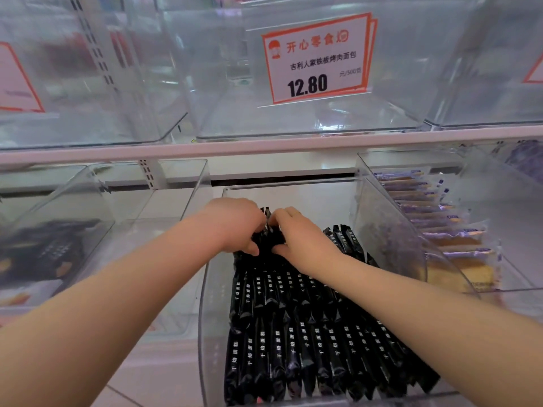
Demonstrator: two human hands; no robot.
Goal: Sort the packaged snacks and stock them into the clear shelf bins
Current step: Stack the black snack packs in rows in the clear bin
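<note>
A person's two bare forearms reach forward into a clear bin [205, 333] on the lower shelf [264, 148] of a shop display. The bin holds rows of long, slim black snack packets [293, 342], lying side by side with their long axes running away from the viewer, toward the back of the bin.

Both hands meet at the far end of the rows. The left hand [238, 223] and the right hand [296, 236] have their fingers curled around a small bunch of the same black packets [269, 230], held between them, its top ends poking up past the fingertips. The bunch seems to be standing more upright than the laid rows, though the hands cover most of it. It sits directly ahead of both hands, at equal reach from each, just behind the last laid row; open bin floor lies beyond it.

The neighbouring bin to the right holds purple-wrapped cake slices [440, 230]. The bin above is empty behind an orange-bordered price card [317, 58] reading 12.80.
</note>
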